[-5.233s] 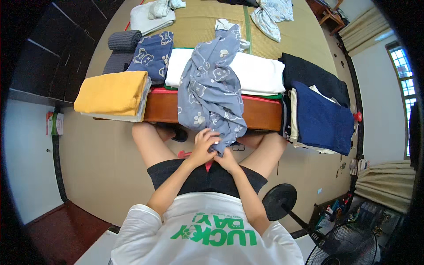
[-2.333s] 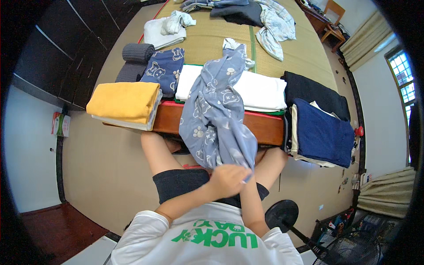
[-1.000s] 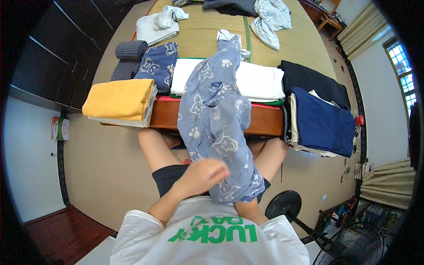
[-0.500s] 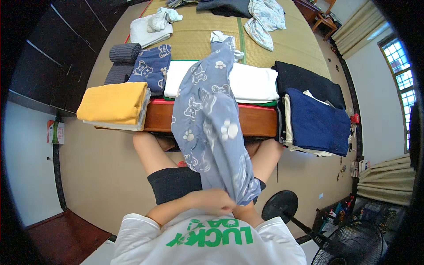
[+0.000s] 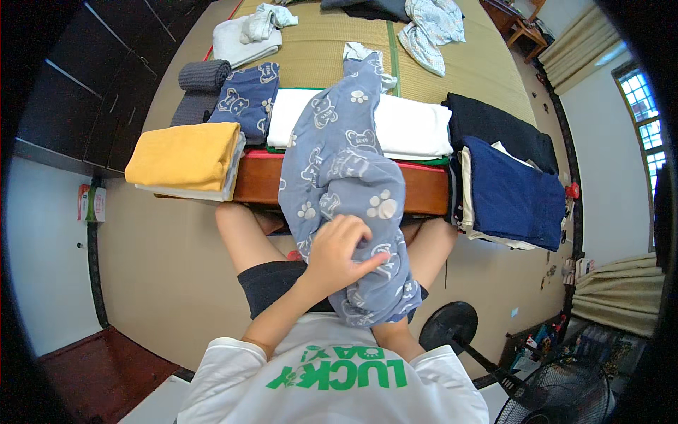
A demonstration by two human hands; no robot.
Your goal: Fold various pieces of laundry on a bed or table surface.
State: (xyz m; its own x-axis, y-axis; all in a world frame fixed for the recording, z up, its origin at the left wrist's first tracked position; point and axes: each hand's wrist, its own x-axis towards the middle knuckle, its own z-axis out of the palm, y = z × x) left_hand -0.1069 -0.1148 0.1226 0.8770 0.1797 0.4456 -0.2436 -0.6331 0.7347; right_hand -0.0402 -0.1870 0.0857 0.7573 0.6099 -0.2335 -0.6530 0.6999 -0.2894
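Note:
A blue-grey pyjama garment point(image 5: 339, 169) with white bear heads and paw prints stretches from the mat down over the bed edge into my lap. Its near end is bunched and puffed out. My left hand point(image 5: 342, 251) rests over the middle of the cloth, thumb stretched out to the right and apart from the bent fingers. My right forearm point(image 5: 397, 340) runs up into the near end of the garment, and the cloth hides my right hand. Under the garment's far part lies a folded white cloth point(image 5: 415, 127) on the bed edge.
Left stand a folded yellow cloth point(image 5: 182, 157), a folded dark blue bear-print cloth point(image 5: 240, 106) and a grey roll point(image 5: 203, 75). Right are folded navy point(image 5: 512, 187) and black point(image 5: 498, 131) clothes. Loose clothes lie farther back on the straw mat point(image 5: 325, 42). A black fan point(image 5: 558, 389) stands lower right.
My left hand has moved forward from the garment's near end, by my belly, onto its middle. The near end has bunched up and puffed out around my right arm.

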